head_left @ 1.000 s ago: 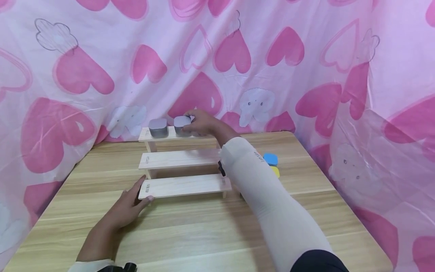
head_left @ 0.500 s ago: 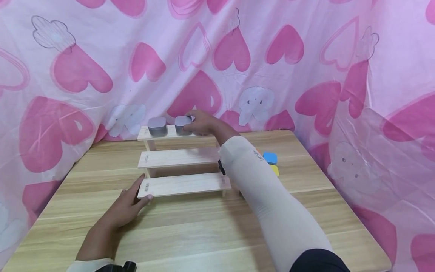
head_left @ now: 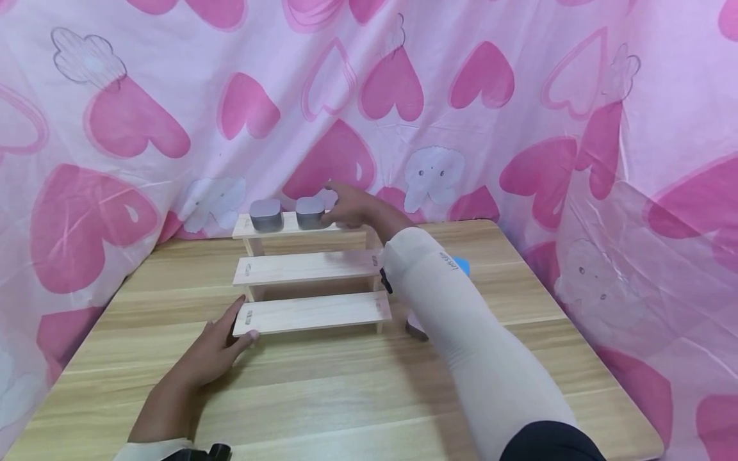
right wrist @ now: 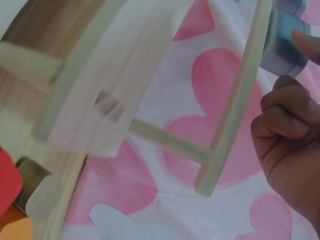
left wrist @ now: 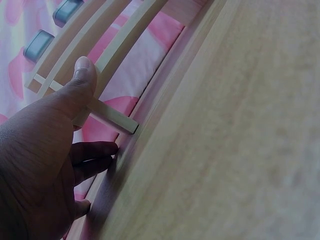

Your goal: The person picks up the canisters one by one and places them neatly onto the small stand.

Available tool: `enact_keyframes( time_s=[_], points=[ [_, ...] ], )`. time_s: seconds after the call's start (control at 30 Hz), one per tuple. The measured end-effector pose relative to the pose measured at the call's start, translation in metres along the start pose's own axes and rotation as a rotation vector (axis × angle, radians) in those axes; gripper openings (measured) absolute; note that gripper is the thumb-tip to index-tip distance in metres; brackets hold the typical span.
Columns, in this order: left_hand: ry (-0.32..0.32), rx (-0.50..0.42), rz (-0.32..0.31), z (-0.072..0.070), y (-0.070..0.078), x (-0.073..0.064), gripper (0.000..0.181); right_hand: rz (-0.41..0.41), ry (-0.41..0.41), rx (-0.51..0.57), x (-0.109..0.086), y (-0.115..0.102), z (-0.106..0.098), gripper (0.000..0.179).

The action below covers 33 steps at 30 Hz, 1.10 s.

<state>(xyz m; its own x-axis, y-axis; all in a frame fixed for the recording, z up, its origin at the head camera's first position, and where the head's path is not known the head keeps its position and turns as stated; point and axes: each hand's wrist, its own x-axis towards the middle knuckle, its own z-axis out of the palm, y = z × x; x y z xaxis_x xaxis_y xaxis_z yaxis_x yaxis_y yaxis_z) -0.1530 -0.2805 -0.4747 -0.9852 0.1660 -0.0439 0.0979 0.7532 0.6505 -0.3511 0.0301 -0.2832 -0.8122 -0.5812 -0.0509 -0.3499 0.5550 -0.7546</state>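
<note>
A three-tier wooden stand rises in steps on the table. On its top tier stand two grey rounded-square boxes, a left one and a right one. My right hand is just right of the second box, thumb tip at its side and index finger raised away from it. In the right wrist view the other fingers of that hand are curled below the box. My left hand holds the left end of the lowest tier, thumb at the front corner and fingers on the far side.
Right of the stand, partly behind my right sleeve, are a blue block and a dark-sided block. Red, orange and grey pieces show in the right wrist view. A pink heart-patterned curtain hangs behind.
My right hand has let go of the second grey box and shifted slightly right, its fingers spreading. The box stays on the top tier. The left hand keeps its hold.
</note>
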Motion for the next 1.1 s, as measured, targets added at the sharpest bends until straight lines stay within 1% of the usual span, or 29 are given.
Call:
enact_keyframes(
  time_s=[0.17, 0.2, 0.33, 0.5, 0.67, 0.8, 0.97, 1.1],
  points=[
    [-0.003, -0.007, 0.019, -0.001, 0.001, 0.003, 0.097, 0.048, 0.027, -0.037, -0.012, 0.011, -0.008, 0.105],
    [-0.004, -0.006, 0.021, 0.000, 0.001, 0.003, 0.097, 0.057, 0.026, -0.022, -0.015, 0.013, -0.008, 0.105],
    [-0.007, -0.003, 0.006, 0.000, 0.001, 0.002, 0.097, 0.084, 0.047, -0.025, -0.026, 0.020, -0.009, 0.103],
    [-0.004, 0.001, -0.003, -0.002, 0.000, 0.002, 0.098, 0.096, 0.098, -0.046, -0.041, 0.023, -0.008, 0.105],
    [-0.007, -0.004, -0.011, -0.003, 0.000, 0.002, 0.098, 0.086, 0.151, -0.022, -0.057, 0.025, -0.006, 0.107],
    [-0.005, -0.009, -0.009, -0.002, 0.000, 0.001, 0.097, 0.076, 0.170, 0.040, -0.072, 0.028, -0.005, 0.104],
    [0.001, -0.001, 0.003, -0.001, 0.000, 0.000, 0.096, 0.088, 0.178, 0.177, -0.097, 0.034, -0.004, 0.101],
    [0.006, 0.006, 0.005, -0.002, 0.001, -0.002, 0.095, 0.017, 0.173, 0.246, -0.114, 0.040, -0.002, 0.096]
  ],
)
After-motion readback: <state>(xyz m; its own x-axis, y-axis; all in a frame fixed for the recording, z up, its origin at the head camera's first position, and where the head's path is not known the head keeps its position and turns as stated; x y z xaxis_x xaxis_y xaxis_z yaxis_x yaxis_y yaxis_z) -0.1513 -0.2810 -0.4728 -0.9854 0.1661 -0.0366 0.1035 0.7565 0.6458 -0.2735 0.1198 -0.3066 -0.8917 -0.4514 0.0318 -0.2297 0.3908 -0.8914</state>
